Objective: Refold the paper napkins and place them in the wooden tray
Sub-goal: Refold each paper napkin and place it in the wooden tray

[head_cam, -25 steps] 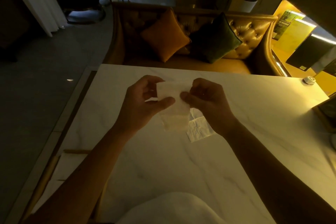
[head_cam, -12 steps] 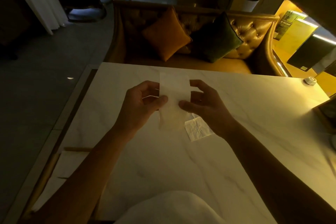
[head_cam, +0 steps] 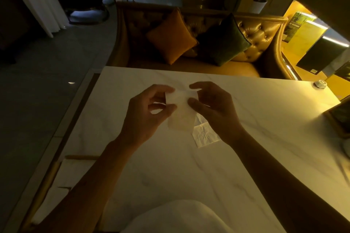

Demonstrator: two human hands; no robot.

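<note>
**Dim lounge, pale worktop, one napkin held between both hands**

Warm, low light fills a lounge where a tufted gold sofa (head_cam: 255,30) stands along the far side of the worktop (head_cam: 189,166), with an orange cushion (head_cam: 170,38) and a dark green cushion (head_cam: 221,41) leaning side by side on its seat. A white curtain (head_cam: 37,0) hangs at the upper left above the grey floor. The worktop is a pale, veined slab that takes up most of the lower view.

At the lower left, just beside the worktop's left edge, lies the wooden tray (head_cam: 81,156). Pale sheets (head_cam: 75,170) lie inside it, and the left forearm crosses over part of it. Whether it rests on the worktop or on something lower cannot be told.

Both forearms reach in from the bottom corners and meet over the middle of the worktop. The left hand (head_cam: 145,115) pinches the left edge of the held napkin (head_cam: 181,113) between thumb and fingers. The right hand (head_cam: 214,109) pinches the right edge the same way, fingers curled over the top. The held napkin is raised off the worktop, and its lower part hangs below the thumbs.

A second napkin (head_cam: 204,134) lies flat on the worktop, creased, just below the right hand and partly hidden by the held napkin. A small round white object (head_cam: 320,83) sits at the far right corner.
</note>
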